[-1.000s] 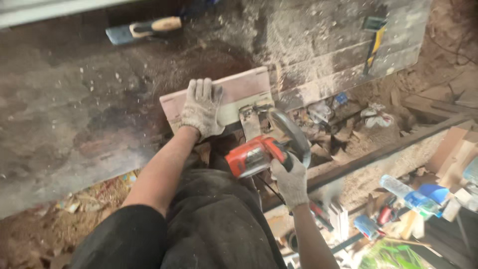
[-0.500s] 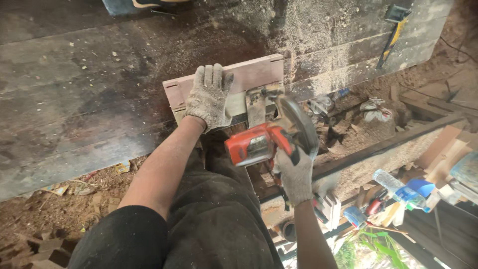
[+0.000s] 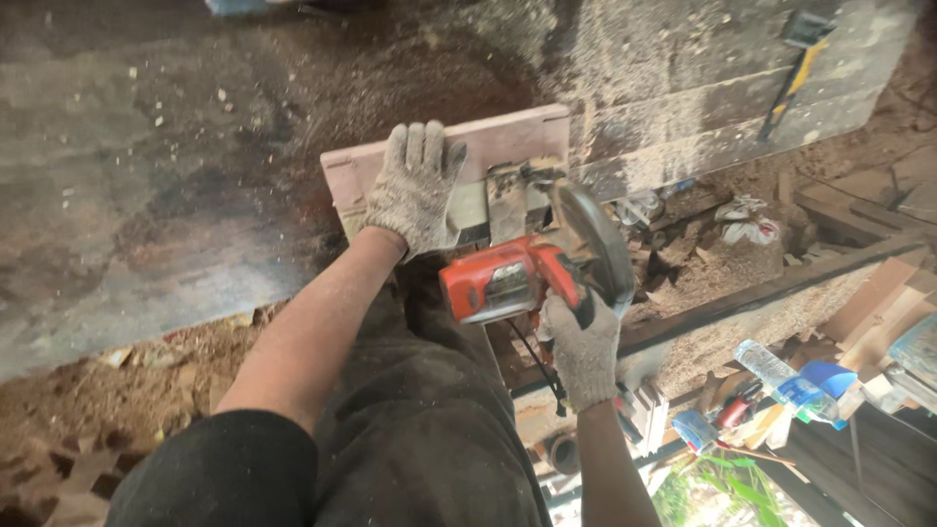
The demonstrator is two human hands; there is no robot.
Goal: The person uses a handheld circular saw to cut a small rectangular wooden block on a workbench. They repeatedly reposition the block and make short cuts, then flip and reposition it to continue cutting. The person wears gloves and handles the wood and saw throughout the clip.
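My left hand [image 3: 415, 187], in a grey knit glove, lies flat with fingers spread on a pale pinkish wooden board [image 3: 508, 137] that rests on a dark, dusty work surface [image 3: 146, 166]. My right hand [image 3: 583, 346], also gloved, is wrapped around the handle of a red circular saw [image 3: 517, 278]. The saw's base plate sits on the near edge of the board just right of my left hand, and its round blade guard [image 3: 590, 234] points toward the board's right end.
Sawdust covers the surface and the ground below. A yellow-handled tool [image 3: 793, 68] lies at the upper right. Wood offcuts, a white rag [image 3: 747, 224], a plastic bottle [image 3: 781, 381] and small tools are piled at the right. My dark trousers [image 3: 420, 429] fill the lower centre.
The view has shifted so board, saw and hands sit slightly higher and closer. Both hands keep their hold; the saw stays at the board's near edge.
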